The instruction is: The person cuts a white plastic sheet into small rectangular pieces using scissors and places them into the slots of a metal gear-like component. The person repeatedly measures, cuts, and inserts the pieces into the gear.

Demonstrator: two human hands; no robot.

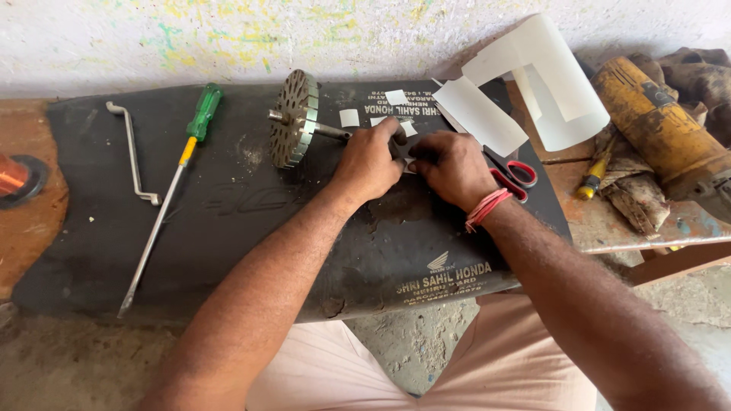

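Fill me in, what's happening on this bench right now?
A person sits at a black mat with both hands together over it. The left hand and right hand pinch a small white paper piece between the fingertips; how it is held is partly hidden. A slotted metal rotor on its shaft lies just left of them, red-handled scissors just right. More cut paper pieces and a curled sheet lie behind.

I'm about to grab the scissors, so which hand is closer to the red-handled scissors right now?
Right. The right hand sits just beside the red-handled scissors, its wrist almost over the blades. The left hand is farther away, on the other side of the right hand.
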